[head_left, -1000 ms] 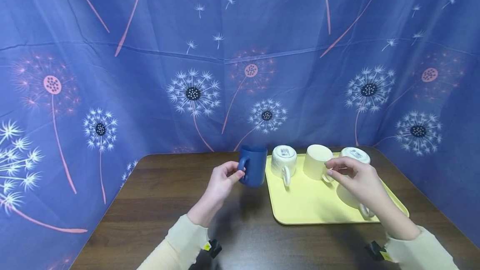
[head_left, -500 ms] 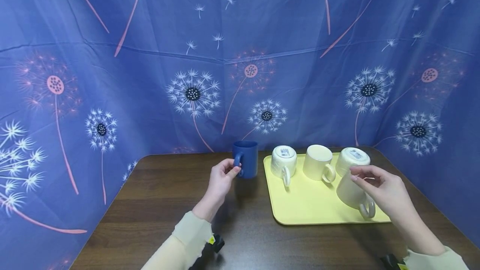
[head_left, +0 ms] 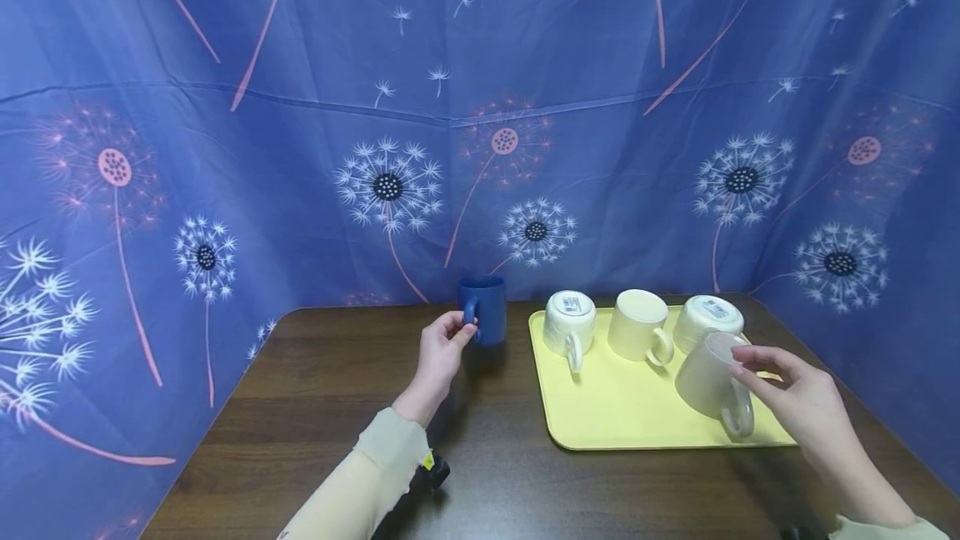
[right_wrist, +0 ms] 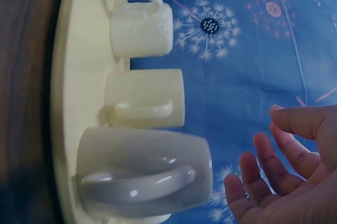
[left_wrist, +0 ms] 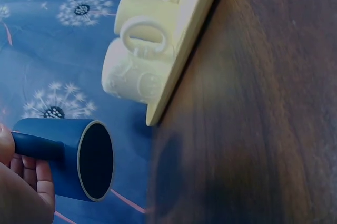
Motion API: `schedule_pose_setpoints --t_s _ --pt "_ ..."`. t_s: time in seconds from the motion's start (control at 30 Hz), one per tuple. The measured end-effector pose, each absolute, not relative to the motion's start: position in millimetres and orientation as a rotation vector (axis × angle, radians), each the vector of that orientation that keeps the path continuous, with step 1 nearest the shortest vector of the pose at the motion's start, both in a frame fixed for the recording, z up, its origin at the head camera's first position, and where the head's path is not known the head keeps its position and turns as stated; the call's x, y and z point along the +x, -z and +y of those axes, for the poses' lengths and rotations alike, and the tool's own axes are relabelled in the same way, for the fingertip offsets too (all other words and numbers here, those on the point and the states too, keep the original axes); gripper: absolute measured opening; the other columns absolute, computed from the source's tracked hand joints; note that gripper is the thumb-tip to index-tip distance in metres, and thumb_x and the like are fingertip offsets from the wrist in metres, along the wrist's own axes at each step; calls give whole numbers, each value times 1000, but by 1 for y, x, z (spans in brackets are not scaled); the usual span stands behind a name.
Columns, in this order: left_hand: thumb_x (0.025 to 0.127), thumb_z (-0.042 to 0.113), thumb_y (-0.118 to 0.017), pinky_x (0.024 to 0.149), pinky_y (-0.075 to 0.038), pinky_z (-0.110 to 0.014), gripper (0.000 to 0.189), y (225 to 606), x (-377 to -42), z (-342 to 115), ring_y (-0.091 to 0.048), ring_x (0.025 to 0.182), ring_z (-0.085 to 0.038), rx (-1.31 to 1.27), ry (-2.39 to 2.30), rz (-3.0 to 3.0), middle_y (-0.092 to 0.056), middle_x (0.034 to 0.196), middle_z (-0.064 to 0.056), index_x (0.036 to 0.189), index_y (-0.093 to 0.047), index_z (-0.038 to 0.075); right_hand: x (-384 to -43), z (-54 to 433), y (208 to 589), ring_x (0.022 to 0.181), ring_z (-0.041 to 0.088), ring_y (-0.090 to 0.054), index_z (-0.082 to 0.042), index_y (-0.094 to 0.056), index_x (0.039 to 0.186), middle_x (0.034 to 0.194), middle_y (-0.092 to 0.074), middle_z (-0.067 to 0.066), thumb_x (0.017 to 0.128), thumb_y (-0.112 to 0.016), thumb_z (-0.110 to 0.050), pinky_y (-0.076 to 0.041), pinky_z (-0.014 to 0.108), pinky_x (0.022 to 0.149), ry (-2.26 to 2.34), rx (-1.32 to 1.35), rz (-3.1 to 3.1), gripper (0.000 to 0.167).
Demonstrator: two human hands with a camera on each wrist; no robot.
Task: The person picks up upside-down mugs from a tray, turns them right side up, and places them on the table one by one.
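Observation:
My left hand (head_left: 442, 348) grips the handle of a blue mug (head_left: 491, 311) to the left of the yellow tray (head_left: 600, 411). In the left wrist view, the blue mug (left_wrist: 66, 182) is upside down, its dark mouth facing the wooden table and a gap between them. Near a grey mug (head_left: 697, 382) at the tray's front right, my right hand (head_left: 810, 398) hovers with loosely bent fingers. A space shows between this right hand (right_wrist: 295, 166) and the grey mug (right_wrist: 147, 161) in the right wrist view, and nothing is held.
Along the tray's back stand a white mug (head_left: 566, 327), a cream mug (head_left: 633, 327) and another white mug (head_left: 701, 327), all upside down. The dark wooden table (head_left: 322, 390) reaches back to a blue dandelion-print cloth (head_left: 315, 215).
My left hand has carried the blue mug leftward and back, away from the tray's edge. My right hand has moved right, from the cream mug to beside the grey one.

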State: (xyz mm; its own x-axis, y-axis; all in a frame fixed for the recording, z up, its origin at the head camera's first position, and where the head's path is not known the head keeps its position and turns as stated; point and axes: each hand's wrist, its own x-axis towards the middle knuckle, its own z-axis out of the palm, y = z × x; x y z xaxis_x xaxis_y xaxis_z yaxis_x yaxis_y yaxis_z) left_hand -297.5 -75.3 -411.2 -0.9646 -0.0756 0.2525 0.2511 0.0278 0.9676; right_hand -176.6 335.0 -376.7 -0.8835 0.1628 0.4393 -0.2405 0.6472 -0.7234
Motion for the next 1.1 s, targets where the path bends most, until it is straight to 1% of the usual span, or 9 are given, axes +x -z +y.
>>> schedule_pose_setpoints --t_s 0.13,0.3,0.53,0.6,0.77,0.97,1.1 --pt "89 7 -63 78 -47 -24 13 416 -304 -74 -59 81 -16 -150 2057 -2070 -68 92 -13 97 -66 -2 -174 344 384 88 -18 -50 4 -59 115 94 -59 -31 87 -68 -19 -40 1 70 -1154 24 -2433 37" --pt "89 5 -63 76 -46 -24 12 423 -311 -73 -59 81 -17 -130 2062 -2066 -68 92 -15 96 -66 -4 -173 349 392 88 -19 -50 7 -55 119 96 -56 -33 88 -68 -19 -40 2 69 -1157 9 -2457 43" --pt "87 4 -65 76 -46 -23 13 434 -323 -71 -60 79 -14 -69 2079 -2039 -69 92 -14 96 -67 -4 -173 351 401 83 -19 -50 6 -55 119 91 -58 -32 86 -69 -23 -36 5 66 -1099 -30 -2490 46" --pt "86 3 -65 76 -46 -23 13 438 -326 -71 -60 80 -15 -60 2086 -2030 -69 93 -16 97 -67 -5 -172 352 404 82 -19 -50 6 -55 119 90 -60 -30 86 -69 -23 -35 7 66 -1097 -31 -2502 46" --pt "86 3 -65 75 -44 -23 14 443 -333 -69 -60 81 -18 -39 2098 -2021 -68 95 -19 97 -67 -5 -171 354 411 82 -21 -47 4 -56 118 87 -60 -30 86 -69 -23 -34 11 66 -1075 -55 -2528 44" --pt "87 3 -64 73 -45 -22 12 447 -337 -64 -56 79 -13 16 2077 -2062 -69 94 -13 97 -68 -3 -172 356 417 78 -22 -45 6 -57 115 82 -58 -31 84 -71 -21 -33 14 65 -1041 -78 -2516 43" --pt "87 2 -64 69 -44 -22 10 449 -339 -61 -54 78 -12 33 2039 -2087 -67 89 -9 95 -68 -3 -173 357 421 77 -21 -45 7 -57 114 81 -56 -31 84 -71 -21 -34 14 64 -1046 -100 -2510 43"
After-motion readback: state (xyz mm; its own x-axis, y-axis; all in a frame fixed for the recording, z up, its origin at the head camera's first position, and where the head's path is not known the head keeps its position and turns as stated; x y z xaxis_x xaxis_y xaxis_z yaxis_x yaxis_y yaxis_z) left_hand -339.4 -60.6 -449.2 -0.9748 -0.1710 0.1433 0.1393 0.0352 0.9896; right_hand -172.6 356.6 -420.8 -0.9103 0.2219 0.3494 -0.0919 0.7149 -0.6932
